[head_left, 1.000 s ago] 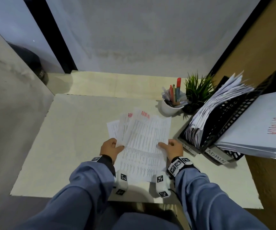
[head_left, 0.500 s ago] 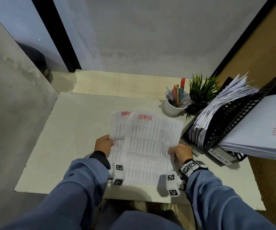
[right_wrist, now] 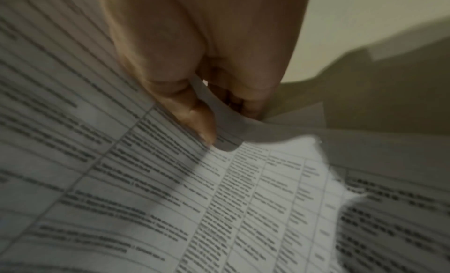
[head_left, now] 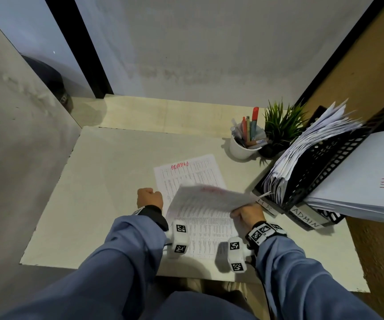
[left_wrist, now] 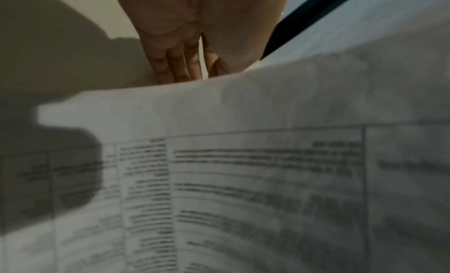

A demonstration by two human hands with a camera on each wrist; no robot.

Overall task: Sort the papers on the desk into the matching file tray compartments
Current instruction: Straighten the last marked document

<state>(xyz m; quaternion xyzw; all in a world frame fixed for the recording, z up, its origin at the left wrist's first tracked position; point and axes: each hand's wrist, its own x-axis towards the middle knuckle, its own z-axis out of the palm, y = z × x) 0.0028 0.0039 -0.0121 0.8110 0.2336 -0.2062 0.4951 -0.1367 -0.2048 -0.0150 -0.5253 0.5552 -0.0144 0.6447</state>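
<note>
My right hand [head_left: 246, 212] pinches the right edge of a printed sheet [head_left: 205, 202] with blurred red lettering and holds it lifted and curled above the desk. In the right wrist view the thumb [right_wrist: 194, 119] lies on top of that sheet [right_wrist: 85, 123], with the fingers under it. Beneath it, a sheet marked ADMIN [head_left: 186, 174] lies flat. My left hand [head_left: 149, 198] rests at the papers' left edge. Its fingers [left_wrist: 175, 65] look fairly straight, with the tips hidden behind paper [left_wrist: 243, 181]. The black file tray [head_left: 325, 167] stands at the right, with labels HR [head_left: 263, 204] and ADMIN [head_left: 306, 218].
A white cup of pens [head_left: 244, 144] and a small green plant [head_left: 281, 128] stand just left of the tray. Loose papers [head_left: 302, 153] fill the HR compartment. A thick stack marked ADMIN [head_left: 359, 181] juts out of the tray. Walls close in the desk [head_left: 105, 181] on the left and at the back.
Earlier both hands held the sheets at their sides. Now my left hand has let go, one ADMIN sheet lies on the desk, and my right hand swings the top sheet rightward towards the tray.
</note>
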